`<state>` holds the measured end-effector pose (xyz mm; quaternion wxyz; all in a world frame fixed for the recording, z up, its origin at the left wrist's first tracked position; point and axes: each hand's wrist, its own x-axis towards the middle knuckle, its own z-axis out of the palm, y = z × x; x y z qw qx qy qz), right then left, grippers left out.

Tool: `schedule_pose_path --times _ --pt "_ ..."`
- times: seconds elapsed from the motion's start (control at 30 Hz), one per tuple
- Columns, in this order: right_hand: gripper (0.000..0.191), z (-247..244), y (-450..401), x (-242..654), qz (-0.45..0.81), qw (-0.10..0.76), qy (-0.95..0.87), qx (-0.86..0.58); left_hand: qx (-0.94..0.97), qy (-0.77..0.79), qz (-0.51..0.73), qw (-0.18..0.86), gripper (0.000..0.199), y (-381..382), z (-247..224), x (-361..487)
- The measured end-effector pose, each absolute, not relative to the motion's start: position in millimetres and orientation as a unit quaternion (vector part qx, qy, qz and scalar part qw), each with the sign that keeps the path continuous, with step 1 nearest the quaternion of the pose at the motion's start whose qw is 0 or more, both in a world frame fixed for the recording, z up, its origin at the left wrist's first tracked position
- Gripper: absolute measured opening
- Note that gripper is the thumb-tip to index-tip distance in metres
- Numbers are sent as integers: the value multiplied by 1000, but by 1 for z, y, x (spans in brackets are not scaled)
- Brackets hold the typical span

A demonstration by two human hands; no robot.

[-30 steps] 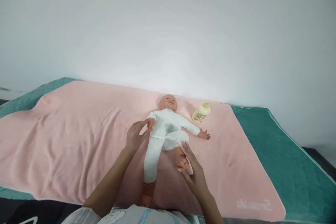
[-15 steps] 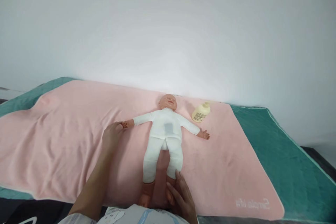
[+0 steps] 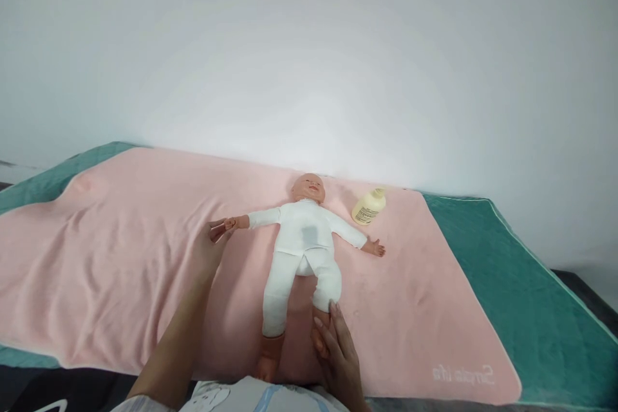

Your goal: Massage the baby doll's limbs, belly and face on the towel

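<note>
A baby doll (image 3: 305, 232) in a white long-sleeved suit lies on its back on a pink blanket (image 3: 410, 309), arms spread wide. On the left, the fingers of my left hand (image 3: 212, 248) pinch the doll's small hand (image 3: 236, 223). Near the front edge, my right hand (image 3: 340, 347) wraps round the doll's lower leg and foot (image 3: 319, 335), whose knee is slightly bent. The doll's other foot (image 3: 269, 357) rests near my clothing, its leg straight. Part of my right palm is hidden behind its fingers.
A pale yellow bottle (image 3: 369, 207) stands by the doll's shoulder on the right. Under the blanket a green quilted mat (image 3: 512, 283) shows at both sides. A white wall (image 3: 309, 64) rises directly behind the doll's head.
My right hand has moved slightly up with the doll's leg, which now bends outward at the knee. My left hand has shifted the doll's hand slightly up and right.
</note>
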<state>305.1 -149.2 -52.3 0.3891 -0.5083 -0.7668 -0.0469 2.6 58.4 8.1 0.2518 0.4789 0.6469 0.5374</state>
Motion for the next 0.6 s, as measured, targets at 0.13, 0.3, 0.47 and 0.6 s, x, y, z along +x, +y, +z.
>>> schedule_pose_path --times 0.13,0.3,0.47,0.6 --pt "55 -23 -130 306 -37 394 -767 -506 454 597 597 285 46 50 28 29" --pt "52 5 -100 307 -30 419 -782 -460 597 532 555 230 35 33 38 76" --pt "53 28 -80 305 -13 432 -782 -449 768 383 497 128 26 30 18 104" --pt "55 34 -71 304 -2 415 -795 -443 831 323 444 88 22 33 10 109"
